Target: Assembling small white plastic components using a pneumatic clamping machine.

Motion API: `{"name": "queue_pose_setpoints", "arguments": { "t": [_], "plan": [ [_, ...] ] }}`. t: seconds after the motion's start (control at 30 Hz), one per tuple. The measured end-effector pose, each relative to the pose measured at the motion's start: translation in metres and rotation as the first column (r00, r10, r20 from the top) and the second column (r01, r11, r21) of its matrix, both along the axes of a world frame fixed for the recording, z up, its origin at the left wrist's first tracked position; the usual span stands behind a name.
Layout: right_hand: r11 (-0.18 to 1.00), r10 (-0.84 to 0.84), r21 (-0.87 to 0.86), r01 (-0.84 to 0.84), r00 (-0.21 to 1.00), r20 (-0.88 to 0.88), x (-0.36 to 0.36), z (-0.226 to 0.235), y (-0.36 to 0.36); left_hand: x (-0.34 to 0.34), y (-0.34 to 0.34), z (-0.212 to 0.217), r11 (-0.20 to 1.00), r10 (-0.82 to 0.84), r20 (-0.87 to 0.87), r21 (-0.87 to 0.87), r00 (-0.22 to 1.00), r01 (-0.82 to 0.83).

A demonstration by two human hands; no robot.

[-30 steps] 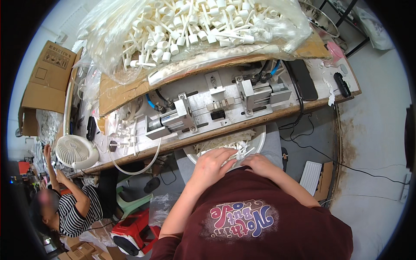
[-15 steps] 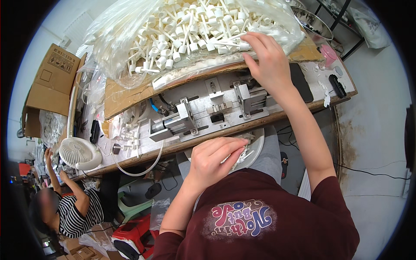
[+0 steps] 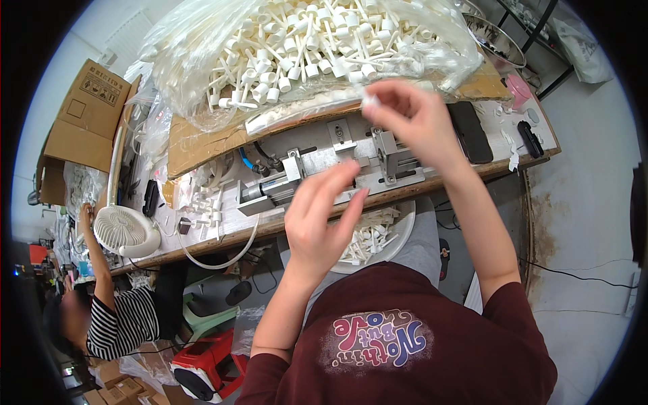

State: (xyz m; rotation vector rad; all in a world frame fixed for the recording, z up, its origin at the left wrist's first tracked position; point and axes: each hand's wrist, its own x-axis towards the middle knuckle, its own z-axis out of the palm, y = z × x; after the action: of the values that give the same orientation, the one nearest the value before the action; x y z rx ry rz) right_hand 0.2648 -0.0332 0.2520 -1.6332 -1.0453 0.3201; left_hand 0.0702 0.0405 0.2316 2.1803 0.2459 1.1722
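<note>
My right hand (image 3: 420,125) pinches a white cap with a stem (image 3: 368,99), blurred by motion, in front of the heap. Large and loose, the heap of white caps with stems (image 3: 290,64) lies in clear plastic on a cardboard sheet (image 3: 202,145). My left hand (image 3: 317,219) is raised over the front of a metal fixture (image 3: 385,158), its fingers apart and nothing visible in them. It partly hides the fixture's middle. Below, on my lap, a white bowl (image 3: 407,233) holds many small white pieces (image 3: 368,243).
On the left of the bench stand a white fan (image 3: 126,231) and a cardboard box (image 3: 84,121). A dark phone (image 3: 470,133) and a black clip-like object (image 3: 530,138) lie to the right. A co-worker in a striped top (image 3: 125,324) sits at lower left.
My right hand has drawn back from the heap toward the fixture with a white cap with a stem. My left hand has risen from the bowl to the fixture and opened.
</note>
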Motion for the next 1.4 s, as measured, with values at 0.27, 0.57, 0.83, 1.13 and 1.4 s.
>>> {"name": "queue_pose_setpoints", "arguments": {
  "t": [0.27,0.57,0.83,1.13,1.4],
  "plan": [
    [0.952,0.295,-0.049,-0.302,0.949,-0.115,-0.024,0.001,-0.020,-0.003,0.014,-0.007,1.000,0.016,-0.103,0.018,0.995,-0.014],
    [0.939,-0.214,0.006,0.343,0.571,0.793,0.071,0.005,0.063,-0.016,0.007,-0.067,0.945,0.123,-0.349,0.326,0.929,-0.003],
    [0.879,-0.147,-0.194,0.435,0.635,0.759,0.066,-0.007,0.078,-0.004,0.020,-0.067,0.923,0.136,-0.392,0.384,0.910,0.027],
    [0.952,-0.298,0.122,0.280,0.763,0.574,0.044,-0.003,0.048,-0.004,0.019,-0.068,0.948,0.125,-0.441,0.317,0.889,0.023],
    [0.981,-0.141,0.193,0.029,0.789,0.598,-0.022,-0.023,-0.011,-0.008,0.028,-0.046,0.992,-0.031,-0.494,0.093,0.869,0.088]
  ]
}}
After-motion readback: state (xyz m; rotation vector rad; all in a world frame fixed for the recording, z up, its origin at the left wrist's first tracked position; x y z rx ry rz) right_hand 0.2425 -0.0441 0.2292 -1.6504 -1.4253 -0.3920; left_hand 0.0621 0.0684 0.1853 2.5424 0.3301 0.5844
